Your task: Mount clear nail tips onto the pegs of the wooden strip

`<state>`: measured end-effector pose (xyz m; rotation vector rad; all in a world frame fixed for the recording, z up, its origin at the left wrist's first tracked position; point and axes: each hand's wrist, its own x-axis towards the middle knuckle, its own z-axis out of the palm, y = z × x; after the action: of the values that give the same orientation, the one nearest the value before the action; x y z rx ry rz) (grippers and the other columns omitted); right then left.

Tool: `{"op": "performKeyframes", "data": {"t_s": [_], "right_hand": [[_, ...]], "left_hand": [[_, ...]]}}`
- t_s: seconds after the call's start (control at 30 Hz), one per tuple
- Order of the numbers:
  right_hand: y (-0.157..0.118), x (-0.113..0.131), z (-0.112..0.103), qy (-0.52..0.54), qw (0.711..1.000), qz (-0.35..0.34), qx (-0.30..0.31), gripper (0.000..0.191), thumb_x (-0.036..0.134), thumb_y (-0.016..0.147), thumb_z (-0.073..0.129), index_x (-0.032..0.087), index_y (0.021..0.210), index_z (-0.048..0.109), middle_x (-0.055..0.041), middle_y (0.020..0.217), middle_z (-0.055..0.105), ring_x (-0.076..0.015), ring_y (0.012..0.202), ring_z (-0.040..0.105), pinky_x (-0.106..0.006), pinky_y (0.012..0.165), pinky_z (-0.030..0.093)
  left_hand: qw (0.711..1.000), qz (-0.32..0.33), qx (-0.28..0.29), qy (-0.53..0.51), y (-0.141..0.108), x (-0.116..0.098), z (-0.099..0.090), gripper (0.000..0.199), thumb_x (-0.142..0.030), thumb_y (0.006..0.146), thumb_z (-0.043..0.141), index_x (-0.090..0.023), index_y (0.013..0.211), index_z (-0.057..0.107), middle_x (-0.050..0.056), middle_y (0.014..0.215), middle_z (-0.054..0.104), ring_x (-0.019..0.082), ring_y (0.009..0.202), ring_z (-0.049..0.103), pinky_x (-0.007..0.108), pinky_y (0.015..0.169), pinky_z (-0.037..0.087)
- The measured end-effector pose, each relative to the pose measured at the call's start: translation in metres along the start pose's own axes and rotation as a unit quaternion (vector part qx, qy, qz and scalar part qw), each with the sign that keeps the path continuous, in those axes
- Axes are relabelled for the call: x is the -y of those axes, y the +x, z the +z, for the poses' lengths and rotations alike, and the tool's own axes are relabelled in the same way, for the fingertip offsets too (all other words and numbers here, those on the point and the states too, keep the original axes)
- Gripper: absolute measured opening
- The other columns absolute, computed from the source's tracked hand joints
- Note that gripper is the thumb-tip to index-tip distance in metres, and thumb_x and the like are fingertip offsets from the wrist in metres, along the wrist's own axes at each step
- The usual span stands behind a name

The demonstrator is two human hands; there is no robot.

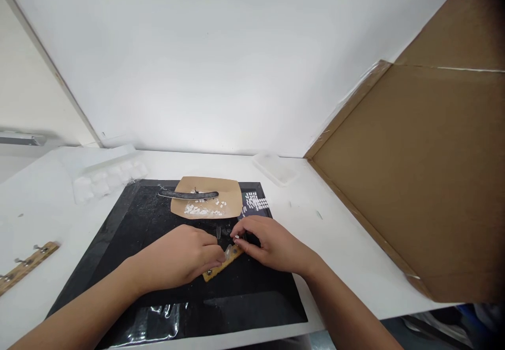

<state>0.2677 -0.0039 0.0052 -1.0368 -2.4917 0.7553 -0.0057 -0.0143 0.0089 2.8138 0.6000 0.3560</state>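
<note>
My left hand (pixel 193 252) is closed, its fingertips pinched at the base of a clear false nail tip (pixel 228 252) over a short wooden strip (pixel 213 272) with round metal studs. The thumb is mostly hidden. To the right, my right hand (pixel 264 240) pinches a small white piece (pixel 236 237) between thumb and forefinger, just above the strip's far end. Another clear nail tip (pixel 219 232) lies on the black mat (pixel 158 245) between the hands. Beyond my right hand is a dark card with rows of white tabs (pixel 256 201).
A tan paper tray (pixel 232 195) behind the hands bears white bits and a dark curved file (pixel 189 196). A wooden strip with metal holders (pixel 29 265) lies at the left. A white compartment tray (pixel 110 179), a clear plastic lid (pixel 275 168) and cardboard (pixel 414 181) surround the mat.
</note>
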Motion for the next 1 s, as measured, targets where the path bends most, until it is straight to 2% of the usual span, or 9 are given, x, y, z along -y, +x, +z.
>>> {"op": "performKeyframes", "data": {"t_s": [0.3,0.43,0.57,0.67,0.77,0.83,1.0], "right_hand": [[0.001,-0.003,-0.002,0.007,1.0,0.01,-0.007,0.011,0.022,0.102,0.064,0.023,0.112,0.07,-0.0046,0.109,0.075,-0.0211,0.101,0.07,-0.035,0.088,0.055],[0.002,0.0,-0.004,0.023,0.999,-0.004,-0.026,0.011,0.022,0.103,0.062,0.023,0.112,0.069,-0.0051,0.111,0.074,-0.021,0.103,0.069,-0.035,0.09,0.055],[0.003,0.006,-0.008,0.061,0.996,-0.022,-0.057,0.014,0.022,0.105,0.06,0.025,0.114,0.07,-0.0045,0.107,0.072,-0.0193,0.097,0.067,-0.033,0.083,0.055],[0.002,0.009,-0.007,0.11,0.99,-0.033,-0.076,0.018,0.024,0.106,0.06,0.028,0.12,0.071,-0.0039,0.107,0.07,-0.0182,0.094,0.065,-0.033,0.083,0.055],[0.0,0.013,-0.001,0.187,0.978,-0.026,-0.089,0.029,0.026,0.105,0.064,0.03,0.134,0.064,-0.0027,0.103,0.07,-0.0171,0.091,0.066,-0.033,0.084,0.057],[-0.001,0.015,0.006,0.246,0.964,-0.024,-0.095,0.038,0.027,0.103,0.068,0.029,0.139,0.057,-0.0011,0.099,0.07,-0.0162,0.087,0.067,-0.033,0.083,0.059],[-0.001,0.02,0.017,0.342,0.934,-0.019,-0.103,0.037,0.028,0.096,0.078,0.026,0.127,0.057,0.0001,0.095,0.072,-0.0154,0.085,0.07,-0.032,0.08,0.06]], "left_hand": [[1.0,-0.004,-0.011,-0.02,0.0,0.001,-0.004,0.02,-0.025,0.11,0.051,-0.02,0.108,0.07,0.004,0.082,0.074,0.019,0.072,0.069,0.028,0.066,0.048],[0.999,-0.017,-0.021,-0.02,0.0,0.003,-0.003,0.019,-0.019,0.108,0.049,-0.021,0.118,0.066,0.003,0.087,0.075,0.019,0.074,0.07,0.028,0.068,0.05],[0.996,-0.044,-0.074,-0.027,-0.001,0.006,0.001,0.045,-0.006,0.101,0.043,-0.023,0.143,0.048,0.003,0.101,0.076,0.018,0.081,0.072,0.028,0.074,0.054],[0.99,-0.063,-0.118,-0.051,0.0,0.003,0.003,0.049,-0.008,0.104,0.04,-0.024,0.15,0.039,0.006,0.113,0.073,0.018,0.086,0.07,0.03,0.078,0.055],[0.98,-0.066,-0.167,-0.087,0.003,-0.003,0.002,0.038,-0.014,0.108,0.044,-0.024,0.144,0.045,0.007,0.115,0.069,0.019,0.094,0.068,0.032,0.083,0.055],[0.973,-0.061,-0.181,-0.128,0.004,-0.006,0.002,0.033,-0.016,0.107,0.05,-0.024,0.139,0.05,0.007,0.115,0.066,0.017,0.091,0.066,0.03,0.081,0.055],[0.956,-0.033,-0.21,-0.201,0.006,-0.007,0.005,0.024,-0.015,0.103,0.06,-0.021,0.126,0.061,0.007,0.109,0.067,0.015,0.091,0.064,0.027,0.08,0.055]]}}
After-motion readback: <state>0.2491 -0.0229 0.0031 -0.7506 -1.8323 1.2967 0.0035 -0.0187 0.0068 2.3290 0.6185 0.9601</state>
